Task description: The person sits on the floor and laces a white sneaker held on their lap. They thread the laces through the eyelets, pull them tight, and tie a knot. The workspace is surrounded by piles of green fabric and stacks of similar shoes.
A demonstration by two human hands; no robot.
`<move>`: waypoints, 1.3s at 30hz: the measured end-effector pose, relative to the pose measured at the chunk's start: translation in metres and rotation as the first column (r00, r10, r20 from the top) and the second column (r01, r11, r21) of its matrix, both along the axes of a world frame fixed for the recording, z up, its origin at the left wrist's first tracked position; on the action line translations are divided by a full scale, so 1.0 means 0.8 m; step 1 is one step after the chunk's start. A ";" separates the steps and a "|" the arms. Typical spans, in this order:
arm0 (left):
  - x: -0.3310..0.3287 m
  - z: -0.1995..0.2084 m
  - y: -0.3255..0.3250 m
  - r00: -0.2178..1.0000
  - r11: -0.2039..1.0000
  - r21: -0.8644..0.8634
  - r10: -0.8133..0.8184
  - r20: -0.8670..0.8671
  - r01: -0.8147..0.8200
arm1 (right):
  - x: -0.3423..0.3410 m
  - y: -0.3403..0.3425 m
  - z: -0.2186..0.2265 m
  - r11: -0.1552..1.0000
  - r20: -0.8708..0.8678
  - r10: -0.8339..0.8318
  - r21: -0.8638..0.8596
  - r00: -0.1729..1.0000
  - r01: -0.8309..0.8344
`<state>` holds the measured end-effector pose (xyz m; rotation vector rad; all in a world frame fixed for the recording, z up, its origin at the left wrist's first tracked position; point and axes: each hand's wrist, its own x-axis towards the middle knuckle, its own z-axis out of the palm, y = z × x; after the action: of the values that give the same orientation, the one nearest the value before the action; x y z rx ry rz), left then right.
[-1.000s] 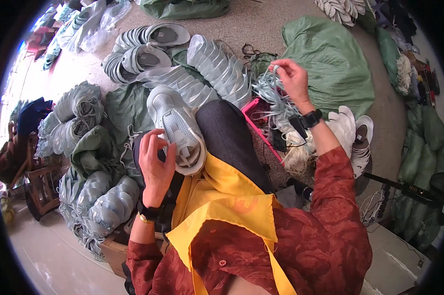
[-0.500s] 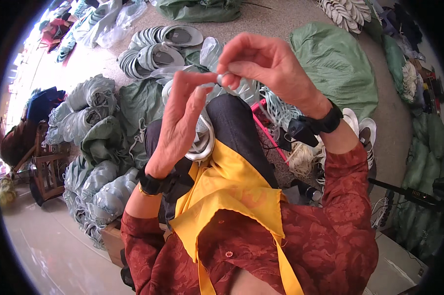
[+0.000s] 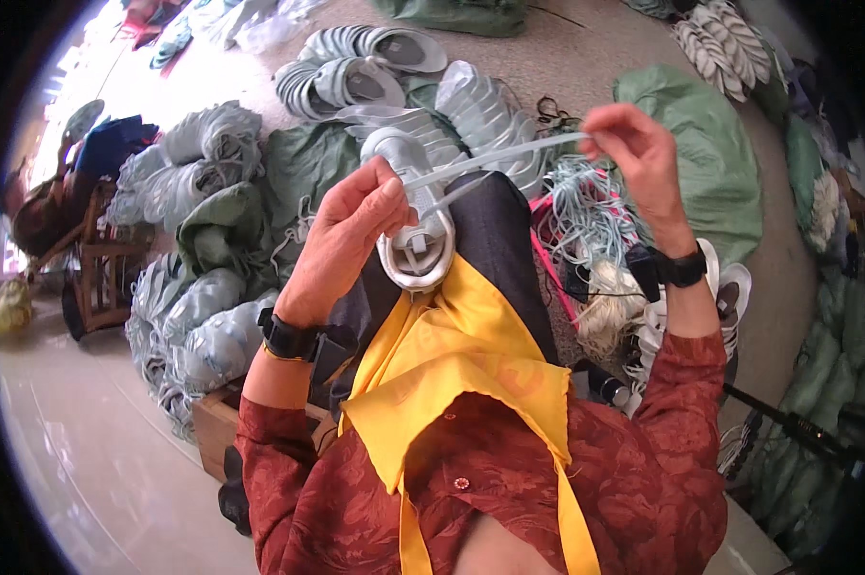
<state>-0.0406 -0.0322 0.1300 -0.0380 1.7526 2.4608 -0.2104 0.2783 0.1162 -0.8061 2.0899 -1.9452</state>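
Note:
A pale shoelace (image 3: pixel 509 153) is stretched between my two hands, with a second strand slanting off near the left one. My left hand (image 3: pixel 351 220) pinches the lace just above a light grey sneaker (image 3: pixel 418 259). The sneaker lies between my thighs at the yellow apron, its heel opening toward me and its toe partly behind my left hand. Farther right and higher, my right hand (image 3: pixel 643 163) has its fingers closed on the lace's other end. Below the right hand lies a tangled bunch of pale blue laces (image 3: pixel 586 206).
Stacked shoe uppers (image 3: pixel 212 321) lie in bundles at the left, beside a wooden chair (image 3: pixel 102 259). More nested shoes (image 3: pixel 356 81) are ahead. A green sack (image 3: pixel 701 163) spreads at the right, near white sneakers (image 3: pixel 729 287). A wooden box (image 3: pixel 217 431) stands by my left elbow.
My hands were close together with the lace end between them. They have spread apart, the right one moving right, and the lace is drawn out straight.

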 end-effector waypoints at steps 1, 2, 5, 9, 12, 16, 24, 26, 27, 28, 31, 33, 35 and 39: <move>0.004 -0.003 -0.007 1.000 1.000 0.001 0.015 0.014 -0.015 | -0.008 0.015 -0.014 0.997 -0.017 -0.058 0.042 0.998 0.059; 0.008 -0.005 -0.011 0.999 0.999 0.008 0.031 0.035 -0.032 | -0.016 0.028 -0.032 0.994 -0.015 -0.098 0.039 0.995 0.099; 0.015 -0.017 -0.025 1.000 1.000 -0.019 -0.005 0.017 0.006 | -0.034 0.074 -0.082 0.969 -0.066 -0.206 0.124 0.976 0.213; 0.025 -0.030 -0.027 0.998 0.996 -0.093 0.002 0.057 0.004 | -0.042 0.108 -0.126 0.909 -0.145 -0.308 0.247 0.940 0.336; 0.029 -0.047 -0.025 0.999 0.991 -0.132 0.012 0.035 -0.007 | -0.047 0.122 -0.139 0.814 -0.303 -0.334 0.383 0.892 0.436; 0.030 -0.057 -0.016 0.998 0.978 -0.205 0.036 0.050 -0.025 | -0.063 0.127 -0.145 0.600 -0.575 -0.212 0.562 0.791 0.569; 0.023 -0.075 0.011 0.997 0.880 -0.470 0.074 -0.017 -0.073 | 0.037 -0.080 -0.057 0.898 0.328 0.179 0.331 0.928 -0.290; 0.021 -0.075 0.015 0.995 0.859 -0.503 0.071 -0.066 -0.094 | 0.069 -0.119 -0.046 0.866 0.411 0.433 0.057 0.802 -0.497; 0.020 -0.076 0.014 0.994 0.858 -0.502 0.075 -0.081 -0.106 | 0.081 -0.134 -0.044 0.858 0.404 0.466 0.008 0.787 -0.513; 0.020 -0.076 0.013 0.992 0.857 -0.502 0.080 -0.095 -0.117 | 0.086 -0.139 -0.045 0.856 0.424 0.472 -0.011 0.773 -0.517; 0.023 -0.072 0.007 0.991 0.821 -0.555 0.099 -0.089 -0.132 | 0.083 -0.139 -0.058 0.834 0.397 0.465 0.106 0.792 -0.542; 0.025 -0.073 0.004 0.980 0.734 -0.649 0.160 -0.120 -0.200 | 0.080 -0.142 -0.062 0.840 0.288 0.415 0.242 0.863 -0.485; 0.024 -0.080 0.002 0.944 0.566 -0.758 0.252 -0.214 -0.323 | 0.081 -0.151 -0.064 0.869 0.105 0.324 0.359 0.940 -0.339; 0.018 -0.116 -0.007 0.867 0.295 -0.820 0.260 -0.424 -0.490 | 0.083 -0.165 -0.093 0.919 -0.196 0.236 0.363 0.952 -0.153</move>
<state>-0.0264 -0.0380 0.0375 -0.3404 3.3149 1.2716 -0.1444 0.1465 0.0420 -1.1599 2.2856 -1.3829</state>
